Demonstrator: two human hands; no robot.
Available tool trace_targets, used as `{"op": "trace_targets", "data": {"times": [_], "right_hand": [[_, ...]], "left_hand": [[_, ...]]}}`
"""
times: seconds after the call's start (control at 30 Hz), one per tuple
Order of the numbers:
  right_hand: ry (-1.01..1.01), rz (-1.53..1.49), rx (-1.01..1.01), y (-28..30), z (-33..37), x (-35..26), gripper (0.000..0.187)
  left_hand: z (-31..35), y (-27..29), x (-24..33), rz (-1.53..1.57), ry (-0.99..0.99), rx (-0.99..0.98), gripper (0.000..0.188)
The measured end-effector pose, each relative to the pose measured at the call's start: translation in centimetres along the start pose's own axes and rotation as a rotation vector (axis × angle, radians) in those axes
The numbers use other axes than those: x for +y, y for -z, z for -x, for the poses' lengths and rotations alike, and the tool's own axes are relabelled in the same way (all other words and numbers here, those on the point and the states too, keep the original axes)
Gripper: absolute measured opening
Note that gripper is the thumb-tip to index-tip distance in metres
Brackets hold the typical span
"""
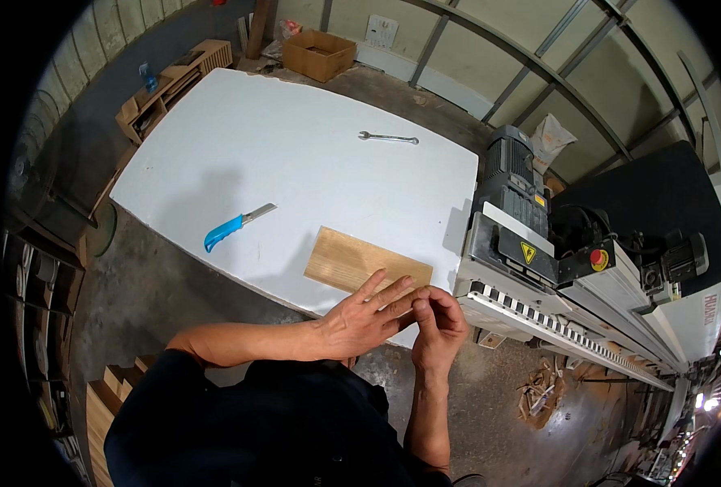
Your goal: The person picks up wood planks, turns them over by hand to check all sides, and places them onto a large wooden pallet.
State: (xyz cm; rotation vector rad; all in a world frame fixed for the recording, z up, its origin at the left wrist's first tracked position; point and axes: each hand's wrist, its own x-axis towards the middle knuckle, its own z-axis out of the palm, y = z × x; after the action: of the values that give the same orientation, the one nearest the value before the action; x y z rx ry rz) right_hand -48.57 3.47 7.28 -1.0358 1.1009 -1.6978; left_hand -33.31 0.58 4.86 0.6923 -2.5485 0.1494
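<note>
A flat rectangular wooden board (352, 256) lies near the front right of the white tabletop (295, 146). Over its near edge reaches my left hand (359, 321), fingers stretched and apart; whether they touch the wood I cannot tell. My right hand (440, 329) is closed in a pinch against the fingertips of the left, just off the board's right end. What sits in that pinch, if anything, is hidden. To the left of the board lies a blue-handled utility knife (230, 230) with its blade out. A metal combination wrench (388, 138) rests at the far side.
A machine with a grey motor (511, 162), a red emergency button (599, 260) and a toothed rail (555, 333) stands against the table's right side. A cardboard box (320, 55) sits behind the table. Wood scraps (541, 394) lie on the floor at right.
</note>
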Motion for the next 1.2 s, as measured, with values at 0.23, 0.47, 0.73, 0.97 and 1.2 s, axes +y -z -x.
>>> {"op": "trace_targets", "data": {"times": [0.23,0.47,0.73,0.97,1.2], "right_hand": [[-0.03,-0.068,0.013,-0.4,0.3,-0.4,0.019],[-0.047,-0.151,-0.019,0.9,0.1,-0.3,0.015],[-0.223,0.081,-0.233,3.4,-1.0,-2.9,0.01],[-0.457,0.279,-0.398,5.1,-2.1,-3.8,0.007],[-0.592,0.368,-0.462,6.0,-1.6,-3.5,0.008]], "left_hand": [[0.2,0.1,-0.1,-0.002,-0.006,-0.03,0.022],[0.1,0.9,-0.6,-0.141,-0.118,-0.051,0.034],[-0.1,1.6,-1.8,-0.441,-0.266,-0.033,0.051],[0.1,1.9,-2.1,-0.43,-0.445,-0.204,0.048],[0.3,2.4,-1.6,-0.347,-0.535,-0.314,0.052]]}}
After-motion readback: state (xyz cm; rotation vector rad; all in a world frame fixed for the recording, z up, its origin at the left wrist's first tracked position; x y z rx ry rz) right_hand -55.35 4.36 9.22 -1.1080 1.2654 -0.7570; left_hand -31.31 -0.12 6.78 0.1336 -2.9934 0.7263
